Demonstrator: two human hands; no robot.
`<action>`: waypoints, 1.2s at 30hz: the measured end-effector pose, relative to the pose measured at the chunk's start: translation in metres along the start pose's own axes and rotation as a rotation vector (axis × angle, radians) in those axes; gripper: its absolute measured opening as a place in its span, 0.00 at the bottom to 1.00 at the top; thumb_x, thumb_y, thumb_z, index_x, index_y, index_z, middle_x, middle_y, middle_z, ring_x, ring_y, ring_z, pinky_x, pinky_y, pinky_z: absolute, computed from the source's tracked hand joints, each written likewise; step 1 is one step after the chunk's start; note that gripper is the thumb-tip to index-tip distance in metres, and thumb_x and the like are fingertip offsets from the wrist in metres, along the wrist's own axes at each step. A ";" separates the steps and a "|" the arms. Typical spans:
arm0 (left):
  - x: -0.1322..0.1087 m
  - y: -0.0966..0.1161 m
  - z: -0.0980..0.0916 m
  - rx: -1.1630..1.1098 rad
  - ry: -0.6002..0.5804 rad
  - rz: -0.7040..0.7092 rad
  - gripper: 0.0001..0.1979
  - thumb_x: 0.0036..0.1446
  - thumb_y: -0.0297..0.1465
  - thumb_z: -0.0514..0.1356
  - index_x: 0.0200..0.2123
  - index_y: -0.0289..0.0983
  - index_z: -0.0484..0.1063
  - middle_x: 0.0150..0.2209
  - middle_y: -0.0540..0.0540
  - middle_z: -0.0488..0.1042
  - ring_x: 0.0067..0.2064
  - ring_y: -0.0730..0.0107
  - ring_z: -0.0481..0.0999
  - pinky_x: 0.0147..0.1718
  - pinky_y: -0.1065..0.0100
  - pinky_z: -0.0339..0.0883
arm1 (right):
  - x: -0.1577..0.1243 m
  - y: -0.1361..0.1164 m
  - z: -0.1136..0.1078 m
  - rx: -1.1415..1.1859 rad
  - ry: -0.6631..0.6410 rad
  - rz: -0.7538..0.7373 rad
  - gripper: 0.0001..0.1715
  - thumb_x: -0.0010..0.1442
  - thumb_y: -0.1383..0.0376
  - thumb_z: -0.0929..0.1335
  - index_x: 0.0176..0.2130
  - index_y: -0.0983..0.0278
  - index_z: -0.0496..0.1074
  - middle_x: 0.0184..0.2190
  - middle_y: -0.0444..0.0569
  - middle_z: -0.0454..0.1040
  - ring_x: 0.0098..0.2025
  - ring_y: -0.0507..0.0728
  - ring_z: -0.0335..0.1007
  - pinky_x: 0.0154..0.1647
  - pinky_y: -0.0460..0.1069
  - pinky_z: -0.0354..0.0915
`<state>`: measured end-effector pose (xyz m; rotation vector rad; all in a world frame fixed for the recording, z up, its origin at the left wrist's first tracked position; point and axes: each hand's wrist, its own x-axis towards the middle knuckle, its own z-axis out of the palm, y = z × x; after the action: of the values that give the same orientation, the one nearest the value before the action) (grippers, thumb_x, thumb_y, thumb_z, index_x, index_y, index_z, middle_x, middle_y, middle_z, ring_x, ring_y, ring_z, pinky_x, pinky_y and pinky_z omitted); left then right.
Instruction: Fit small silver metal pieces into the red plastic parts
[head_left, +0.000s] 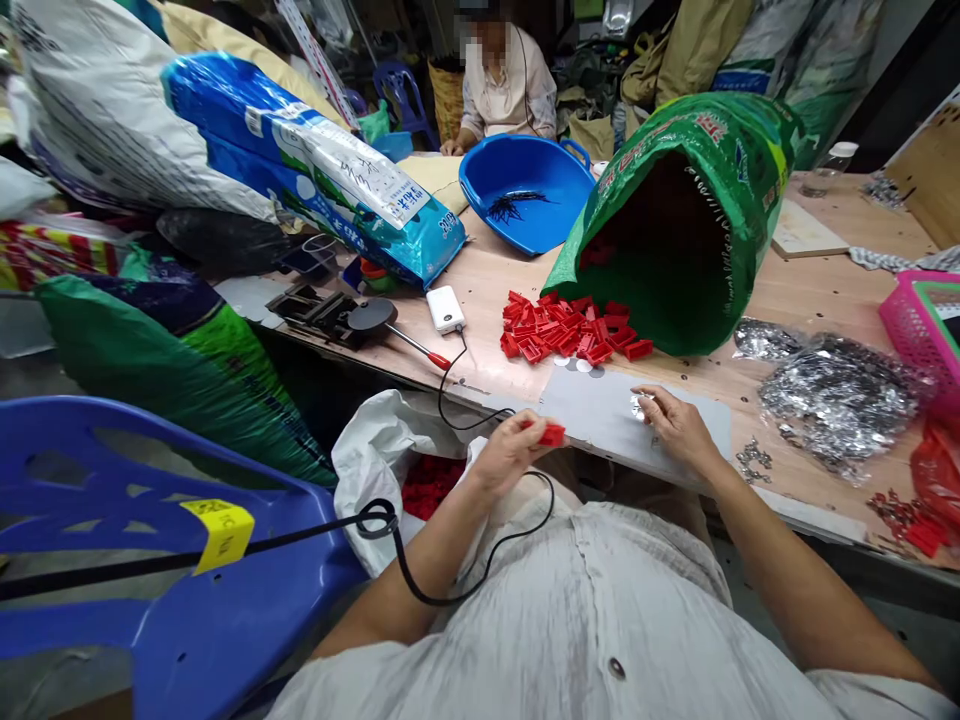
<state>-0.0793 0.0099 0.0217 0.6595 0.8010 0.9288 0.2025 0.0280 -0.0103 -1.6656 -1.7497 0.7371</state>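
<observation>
We've got our left hand (510, 452) pinched shut on a small red plastic clip (553, 434), held just off the near edge of the flat grey board (600, 415) that lies on the plywood table (825, 300). Our right hand (679, 425) rests on that board, fingers loosely curled and pressing on a tiny shiny metal piece (639, 405); can't tell if it's actually gripped or only pinned under the fingertips.

Handling, as we judge it: the clip looks light, stiff, hard-edged, prob. not fragile, so a thumb + forefinger pinch across its short sides should do. The metal piece looks thin, springy and slippery, easy to lose; best taken by the edges w/ fingertips.

Farther away, center of the table, sits a loose pile of red plastic clips (570, 330), spilled from the mouth of a tipped green woven sack (697, 200). To the right, a heap of silvery metal parts (832, 390) and a pink plastic basket (919, 325). Near left, below the table edge, a white bag with red pieces (420, 470). Far side: a blue plastic basin (525, 190) and another person (506, 85) seated behind it.
</observation>
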 end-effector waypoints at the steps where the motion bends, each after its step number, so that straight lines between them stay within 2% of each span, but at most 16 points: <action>1: -0.009 0.010 -0.013 0.063 0.023 0.049 0.14 0.47 0.33 0.71 0.27 0.34 0.68 0.36 0.47 0.78 0.38 0.67 0.79 0.47 0.61 0.71 | 0.011 0.006 -0.003 -0.046 0.030 0.015 0.22 0.65 0.52 0.61 0.52 0.59 0.72 0.28 0.46 0.75 0.31 0.56 0.71 0.35 0.50 0.63; 4: -0.039 0.037 -0.057 0.330 0.138 0.125 0.12 0.46 0.33 0.71 0.28 0.35 0.71 0.39 0.46 0.77 0.37 0.70 0.77 0.41 0.66 0.72 | 0.046 0.022 -0.010 -0.216 0.150 0.013 0.21 0.61 0.58 0.65 0.52 0.59 0.73 0.37 0.50 0.77 0.38 0.59 0.71 0.39 0.52 0.64; 8: -0.072 0.051 -0.118 0.851 0.277 0.036 0.14 0.44 0.39 0.70 0.28 0.36 0.74 0.38 0.45 0.77 0.39 0.64 0.77 0.39 0.65 0.72 | 0.090 0.035 -0.013 -0.338 0.224 0.052 0.22 0.59 0.63 0.66 0.53 0.60 0.73 0.44 0.54 0.75 0.45 0.62 0.70 0.46 0.55 0.64; 10: -0.078 0.051 -0.136 1.072 0.386 0.037 0.16 0.42 0.41 0.70 0.32 0.37 0.76 0.37 0.45 0.78 0.40 0.59 0.77 0.41 0.61 0.73 | 0.106 0.039 -0.011 -0.336 0.228 0.068 0.22 0.59 0.64 0.66 0.53 0.60 0.73 0.47 0.55 0.74 0.48 0.62 0.69 0.48 0.55 0.64; 12: -0.079 0.049 -0.138 1.142 0.464 0.073 0.19 0.41 0.43 0.70 0.35 0.38 0.77 0.39 0.44 0.79 0.44 0.55 0.77 0.45 0.58 0.73 | 0.117 0.040 -0.009 -0.323 0.227 0.078 0.21 0.59 0.64 0.65 0.51 0.59 0.74 0.49 0.55 0.74 0.49 0.62 0.69 0.49 0.55 0.63; 14: -0.075 0.047 -0.125 1.051 0.431 0.080 0.21 0.42 0.44 0.70 0.38 0.38 0.77 0.42 0.43 0.80 0.46 0.54 0.78 0.48 0.57 0.72 | 0.123 0.041 -0.006 -0.304 0.226 0.094 0.18 0.59 0.64 0.65 0.48 0.58 0.76 0.47 0.54 0.75 0.48 0.62 0.69 0.48 0.55 0.63; 18: -0.057 0.046 -0.072 0.790 0.205 0.099 0.18 0.49 0.41 0.68 0.41 0.37 0.76 0.42 0.41 0.80 0.46 0.59 0.79 0.49 0.60 0.73 | 0.122 0.038 -0.006 -0.230 0.232 0.133 0.15 0.58 0.64 0.64 0.42 0.59 0.77 0.42 0.52 0.77 0.44 0.62 0.70 0.45 0.55 0.62; 22: -0.021 0.031 -0.026 0.651 0.027 0.220 0.14 0.51 0.36 0.67 0.40 0.35 0.75 0.41 0.42 0.79 0.44 0.63 0.80 0.49 0.62 0.73 | 0.098 0.027 -0.005 -0.076 0.181 0.134 0.14 0.57 0.60 0.65 0.39 0.62 0.76 0.35 0.50 0.78 0.37 0.59 0.71 0.38 0.51 0.63; 24: 0.002 0.018 -0.009 0.674 -0.035 0.265 0.19 0.51 0.35 0.67 0.46 0.36 0.74 0.44 0.41 0.78 0.44 0.63 0.80 0.47 0.63 0.74 | 0.077 0.019 0.000 0.010 0.121 0.115 0.14 0.57 0.57 0.65 0.36 0.63 0.75 0.32 0.47 0.77 0.34 0.56 0.71 0.35 0.49 0.63; 27: 0.034 -0.007 0.012 0.810 -0.106 0.355 0.33 0.49 0.35 0.69 0.58 0.41 0.66 0.54 0.38 0.72 0.46 0.63 0.79 0.41 0.67 0.74 | 0.036 0.006 0.011 0.128 0.039 0.096 0.15 0.56 0.54 0.66 0.35 0.62 0.75 0.31 0.44 0.77 0.33 0.54 0.71 0.34 0.47 0.63; 29: 0.048 -0.022 0.024 0.875 -0.158 0.396 0.37 0.48 0.36 0.70 0.61 0.43 0.63 0.57 0.38 0.69 0.48 0.62 0.78 0.39 0.68 0.74 | 0.009 -0.002 0.020 0.270 -0.015 0.081 0.14 0.56 0.55 0.67 0.35 0.62 0.74 0.31 0.44 0.77 0.34 0.54 0.70 0.36 0.48 0.63; 30: 0.052 -0.029 0.029 0.896 -0.180 0.409 0.35 0.49 0.36 0.70 0.60 0.42 0.64 0.56 0.39 0.71 0.48 0.62 0.78 0.40 0.68 0.74 | -0.003 -0.005 0.023 0.305 -0.019 0.090 0.13 0.55 0.55 0.68 0.35 0.62 0.74 0.31 0.44 0.76 0.34 0.54 0.70 0.36 0.48 0.63; 33: 0.056 -0.045 0.040 0.893 -0.226 0.390 0.21 0.52 0.36 0.67 0.49 0.39 0.73 0.47 0.42 0.77 0.47 0.64 0.77 0.45 0.66 0.72 | -0.030 -0.009 0.027 0.401 -0.001 0.154 0.14 0.55 0.54 0.70 0.37 0.61 0.73 0.32 0.44 0.77 0.33 0.54 0.71 0.35 0.48 0.63; 36: 0.053 -0.053 0.041 0.755 -0.240 0.262 0.17 0.51 0.36 0.68 0.44 0.37 0.74 0.42 0.44 0.79 0.42 0.67 0.78 0.45 0.67 0.72 | -0.050 0.001 0.013 0.445 -0.002 0.191 0.17 0.58 0.53 0.68 0.42 0.61 0.73 0.34 0.46 0.79 0.35 0.55 0.74 0.38 0.49 0.65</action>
<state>-0.0036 0.0269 -0.0136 1.5339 0.8561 0.7440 0.1944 -0.0218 -0.0219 -1.5279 -1.3134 1.1219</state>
